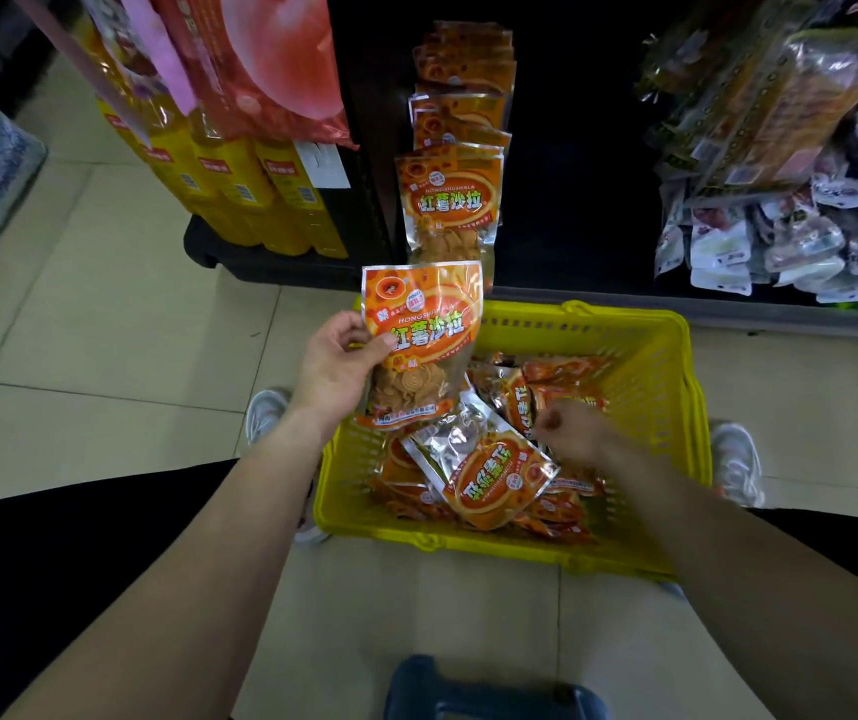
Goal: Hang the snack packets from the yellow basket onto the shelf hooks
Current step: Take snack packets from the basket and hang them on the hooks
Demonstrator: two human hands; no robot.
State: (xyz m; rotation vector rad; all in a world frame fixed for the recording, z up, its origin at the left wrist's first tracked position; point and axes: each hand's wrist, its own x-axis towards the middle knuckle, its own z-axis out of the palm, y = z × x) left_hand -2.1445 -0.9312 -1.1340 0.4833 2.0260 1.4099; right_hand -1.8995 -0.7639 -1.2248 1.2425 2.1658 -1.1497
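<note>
My left hand [336,363] grips an orange snack packet [424,335] by its left edge and holds it upright above the back left of the yellow basket [668,376]. Inside the basket lie several more orange packets [499,483], one on top with its silver back showing. My right hand [570,433] is down in the basket with its fingers curled over the pile; whether it grips a packet I cannot tell. A column of the same orange packets [450,200] hangs from the dark shelf straight ahead.
Yellow bottles [255,189] stand on the low shelf to the left, under large red and pink bags [260,59]. Pale and mixed snack packets [780,220] hang at the right. The basket rests on the tiled floor between my shoes [736,462]. A dark blue object [489,693] sits at the bottom.
</note>
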